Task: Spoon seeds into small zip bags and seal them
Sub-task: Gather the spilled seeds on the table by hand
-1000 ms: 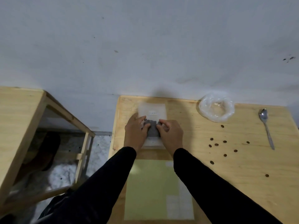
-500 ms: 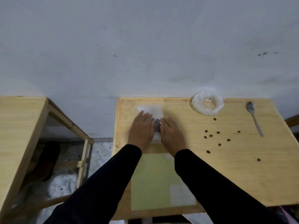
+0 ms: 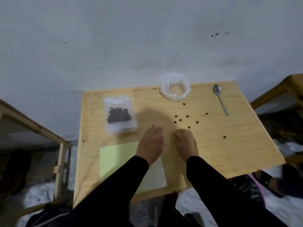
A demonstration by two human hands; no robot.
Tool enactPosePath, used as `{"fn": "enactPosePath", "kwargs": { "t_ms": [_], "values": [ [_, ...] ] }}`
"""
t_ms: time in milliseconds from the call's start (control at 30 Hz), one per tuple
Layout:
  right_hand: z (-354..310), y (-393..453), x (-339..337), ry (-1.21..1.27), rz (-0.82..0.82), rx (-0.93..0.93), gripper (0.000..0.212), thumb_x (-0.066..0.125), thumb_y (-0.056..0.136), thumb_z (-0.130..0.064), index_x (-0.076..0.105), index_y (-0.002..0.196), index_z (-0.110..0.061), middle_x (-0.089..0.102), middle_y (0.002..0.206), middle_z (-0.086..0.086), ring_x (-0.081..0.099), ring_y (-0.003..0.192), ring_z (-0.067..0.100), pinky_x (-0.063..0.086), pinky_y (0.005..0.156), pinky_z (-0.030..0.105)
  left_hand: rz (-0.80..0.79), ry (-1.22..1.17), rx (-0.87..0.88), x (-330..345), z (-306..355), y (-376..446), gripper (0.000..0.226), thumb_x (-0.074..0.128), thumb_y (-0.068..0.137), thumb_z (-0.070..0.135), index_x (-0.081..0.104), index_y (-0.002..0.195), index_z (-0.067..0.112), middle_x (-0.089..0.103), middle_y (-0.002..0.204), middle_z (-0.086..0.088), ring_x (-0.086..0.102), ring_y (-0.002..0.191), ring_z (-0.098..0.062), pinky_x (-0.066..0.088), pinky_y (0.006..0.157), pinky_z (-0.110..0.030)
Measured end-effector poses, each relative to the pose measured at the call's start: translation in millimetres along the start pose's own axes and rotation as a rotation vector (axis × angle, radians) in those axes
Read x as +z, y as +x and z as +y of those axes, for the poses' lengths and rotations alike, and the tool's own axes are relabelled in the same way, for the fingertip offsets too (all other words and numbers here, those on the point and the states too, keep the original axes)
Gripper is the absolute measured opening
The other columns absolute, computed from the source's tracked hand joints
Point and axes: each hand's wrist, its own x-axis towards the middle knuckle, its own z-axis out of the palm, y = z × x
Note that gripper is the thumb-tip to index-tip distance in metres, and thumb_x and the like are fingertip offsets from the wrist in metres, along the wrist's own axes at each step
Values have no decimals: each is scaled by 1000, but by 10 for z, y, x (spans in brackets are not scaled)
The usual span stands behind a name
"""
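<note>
A small clear zip bag (image 3: 120, 115) with dark seeds inside lies flat at the table's far left, touched by neither hand. My left hand (image 3: 150, 143) hovers to its right, fingers fairly straight, holding nothing. My right hand (image 3: 186, 142) sits beside it with fingers curled under; what the fingertips hold is hidden. Several loose seeds (image 3: 180, 120) are scattered just beyond my right hand. A metal spoon (image 3: 220, 99) lies at the far right. A crumpled clear plastic bag (image 3: 175, 89), rolled open, sits at the back edge.
The wooden table (image 3: 229, 145) carries a pale green sheet (image 3: 114, 158) at the front, with clear bags (image 3: 155, 176) on its right part. Wooden frames stand to the left (image 3: 32, 126) and right (image 3: 278, 89). A grey wall rises behind.
Both hands have let go of the seed bag and drawn back toward me and to the right. The bag now lies uncovered on the table.
</note>
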Motion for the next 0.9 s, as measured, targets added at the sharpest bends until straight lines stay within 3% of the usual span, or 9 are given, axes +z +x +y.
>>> {"fn": "enactPosePath", "kwargs": {
  "t_ms": [67,167,333,400,500,567,767,900],
  "values": [
    [100,38,0,-6,-50,-56,25,52,91,-10,68,109,-5,63,114,10,51,110,25,38,90,24,-51,48,-51,186,68,34,44,35,97,22,48,132,-2,53,134,-18,41,132,-31,23,114,-32],
    [218,82,-13,55,-59,-146,17,58,86,-6,71,96,-1,66,99,14,56,98,28,42,84,29,-83,81,-173,471,136,98,50,28,102,24,24,146,2,25,153,-15,13,145,-25,2,118,-28],
    [361,164,-60,134,-122,-232,18,53,90,-10,69,96,-6,64,96,12,56,92,24,45,84,31,-28,106,-337,780,360,249,58,13,97,28,24,145,0,23,153,-18,12,145,-31,8,117,-37],
    [417,183,-100,187,-141,-211,17,54,89,-10,68,98,-8,66,97,9,57,90,20,44,82,24,-20,123,-394,858,424,305,51,23,101,22,19,147,3,17,156,-14,7,146,-29,8,116,-40],
    [515,193,-219,354,-128,-71,20,58,88,-10,67,106,-11,67,100,1,56,87,7,40,79,12,71,36,-470,906,522,351,47,41,97,13,34,141,0,29,151,-18,18,143,-34,13,115,-48],
    [598,207,-302,515,-122,74,22,61,88,-11,66,109,-14,65,98,-5,56,86,3,43,79,10,134,64,-479,974,542,342,43,42,94,14,45,134,-2,42,143,-21,32,137,-38,23,111,-51],
    [818,318,-458,883,-180,299,20,53,92,-7,66,98,-20,66,84,-6,62,74,6,50,67,11,198,113,-488,1020,564,330,52,27,93,24,46,135,2,43,144,-17,33,138,-32,18,114,-42],
    [880,453,-458,737,-167,216,19,56,91,-23,68,106,-19,64,93,-7,54,79,-1,41,67,7,223,130,-483,1045,550,327,51,28,94,24,46,136,2,43,144,-15,32,139,-29,17,115,-40]
  ]
}}
